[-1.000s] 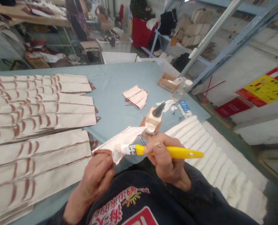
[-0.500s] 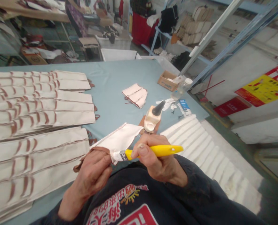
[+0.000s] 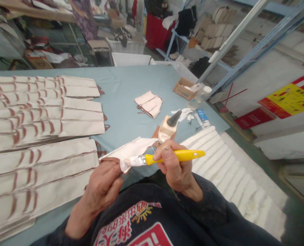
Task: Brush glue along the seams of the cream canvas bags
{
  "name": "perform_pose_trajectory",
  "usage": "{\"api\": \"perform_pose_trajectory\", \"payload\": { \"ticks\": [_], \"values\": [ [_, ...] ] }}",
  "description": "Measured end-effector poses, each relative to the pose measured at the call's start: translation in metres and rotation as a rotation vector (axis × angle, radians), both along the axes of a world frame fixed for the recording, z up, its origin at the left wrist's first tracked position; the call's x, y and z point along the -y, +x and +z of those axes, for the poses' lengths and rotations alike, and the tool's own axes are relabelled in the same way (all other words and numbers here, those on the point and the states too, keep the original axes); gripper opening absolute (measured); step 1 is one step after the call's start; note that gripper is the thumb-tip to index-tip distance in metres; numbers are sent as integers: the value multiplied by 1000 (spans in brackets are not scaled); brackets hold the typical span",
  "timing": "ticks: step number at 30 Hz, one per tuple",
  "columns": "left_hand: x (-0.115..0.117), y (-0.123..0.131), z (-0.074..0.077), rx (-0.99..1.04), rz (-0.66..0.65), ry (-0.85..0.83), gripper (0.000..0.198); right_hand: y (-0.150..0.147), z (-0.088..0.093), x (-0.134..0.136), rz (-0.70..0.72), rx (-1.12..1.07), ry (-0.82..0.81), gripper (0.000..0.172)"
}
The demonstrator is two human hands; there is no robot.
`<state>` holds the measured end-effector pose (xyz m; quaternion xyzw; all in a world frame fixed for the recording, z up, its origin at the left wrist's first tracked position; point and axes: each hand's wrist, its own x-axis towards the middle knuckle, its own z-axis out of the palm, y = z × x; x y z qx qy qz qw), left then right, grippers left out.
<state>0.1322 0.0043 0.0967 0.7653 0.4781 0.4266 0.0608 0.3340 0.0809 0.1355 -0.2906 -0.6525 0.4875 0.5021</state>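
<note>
My right hand (image 3: 176,167) is closed around the yellow handle of a paintbrush (image 3: 181,155). The brush's whitish bristles touch the near edge of a white fabric piece with brown trim (image 3: 134,147). That piece is gripped at its brown-edged end by my left hand (image 3: 104,182), whose fingers are wrapped over it. Just beyond my right hand stands a cream bottle with a black cone tip (image 3: 167,128), tilted on a brown block. A smaller panelled piece of the same white fabric (image 3: 149,103) lies farther back on the blue-green table (image 3: 123,82).
Rows of stacked white pieces with brown edging (image 3: 46,167) cover the table's left side. Layered white material (image 3: 226,171) lies at the right. A small cardboard box (image 3: 184,89), a clear jar (image 3: 202,96) and scraps (image 3: 184,112) are at the back right. A person (image 3: 82,20) is beyond the table.
My right hand and the paintbrush have moved up and slightly right, and the brush is now more level. The fabric's near corner has shifted with the bristles. My left hand has barely moved.
</note>
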Motion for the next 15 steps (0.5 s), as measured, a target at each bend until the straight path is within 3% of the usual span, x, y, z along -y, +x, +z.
{"api": "perform_pose_trajectory", "payload": {
  "ticks": [5, 8, 12, 15],
  "values": [
    [3, 0, -4, 15, 48, -19, 26, 4, -1, 8, 39, 55, 17, 37],
    [4, 1, -6, 22, 85, -37, 25, 8, 0, 9, -14, 76, 53, 37],
    [3, 2, -7, 45, 80, -39, 25, 6, 3, 10, -93, 114, 186, 33],
    [4, 3, -6, 68, 73, -55, 25, 2, 6, 15, -32, 161, 274, 37]
  ]
}}
